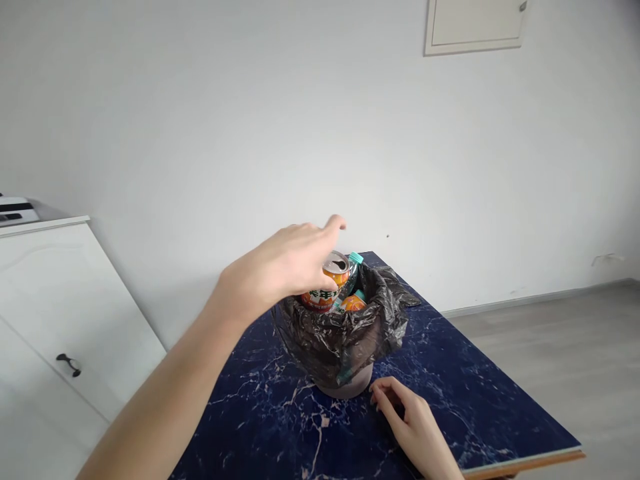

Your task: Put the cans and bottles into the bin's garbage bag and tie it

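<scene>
One black-and-white device point(17, 212) sits at the far left of my view, on a white cabinet point(75, 287) with a dark handle point(69, 365), before a pale wall point(250, 120). Next, the left hand point(287, 267) comes in over a bin point(347, 387), which stands on the table point(260, 413), dark blue with pale marbled veins. I see the thumb across the front of an orange can point(320, 300) and the forefinger stretched out above the can's top; the other fingers are hidden from me, so I can't make out whether that grip is closed on the can. It stands nearly upright in the left part of the bin's mouth, its drinking hole facing up. Just right of it, also in the bin, I find a clear bottle point(353, 272) with a teal cap and, nearer to me, an orange-labelled container point(353, 303). Around them a black plastic bag point(345, 340) lines the bin and hangs over the rim, leaving the greyish base showing below. Near the base on its right, the right hand point(410, 417) rests at the table, fingers loosely curled, its grip slack with a gap inside thumb and forefinger. Farther right, I have a pale hatch point(477, 23) high on the wall, then grey flooring point(525, 340) along a skirting board point(540, 294).
</scene>
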Motion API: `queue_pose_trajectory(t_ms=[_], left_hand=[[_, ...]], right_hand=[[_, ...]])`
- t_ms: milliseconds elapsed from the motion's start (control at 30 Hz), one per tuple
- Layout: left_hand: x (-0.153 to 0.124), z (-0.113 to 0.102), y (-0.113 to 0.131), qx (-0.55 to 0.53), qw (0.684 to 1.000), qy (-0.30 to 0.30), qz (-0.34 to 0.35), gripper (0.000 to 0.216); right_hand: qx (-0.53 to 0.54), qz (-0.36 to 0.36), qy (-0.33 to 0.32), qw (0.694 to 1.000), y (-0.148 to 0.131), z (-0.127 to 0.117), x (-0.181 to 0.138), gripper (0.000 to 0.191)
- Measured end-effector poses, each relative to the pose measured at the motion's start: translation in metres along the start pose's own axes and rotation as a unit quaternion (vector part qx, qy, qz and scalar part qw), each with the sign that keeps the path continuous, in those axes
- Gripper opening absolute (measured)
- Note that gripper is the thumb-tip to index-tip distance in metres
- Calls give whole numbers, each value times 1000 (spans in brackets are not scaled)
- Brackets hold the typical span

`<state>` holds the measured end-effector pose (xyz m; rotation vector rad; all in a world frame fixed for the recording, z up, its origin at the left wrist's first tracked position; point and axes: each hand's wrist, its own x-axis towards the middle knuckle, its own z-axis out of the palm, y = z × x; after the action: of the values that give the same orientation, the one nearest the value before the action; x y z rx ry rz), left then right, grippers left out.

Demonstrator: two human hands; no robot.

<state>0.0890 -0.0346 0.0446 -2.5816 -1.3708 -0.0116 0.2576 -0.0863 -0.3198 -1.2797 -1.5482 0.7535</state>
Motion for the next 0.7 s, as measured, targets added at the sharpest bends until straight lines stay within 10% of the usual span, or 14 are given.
queue_pose_trajectory(t_ms=[400, 700], left_hand=[[25, 15, 29, 34, 993, -112, 27, 64], [-7, 54, -28, -107, 980, 164, -21, 45]], right_hand=[[19, 2, 8, 1000, -3, -2, 1, 39], [59, 17, -11, 998, -3, -2, 3, 43]])
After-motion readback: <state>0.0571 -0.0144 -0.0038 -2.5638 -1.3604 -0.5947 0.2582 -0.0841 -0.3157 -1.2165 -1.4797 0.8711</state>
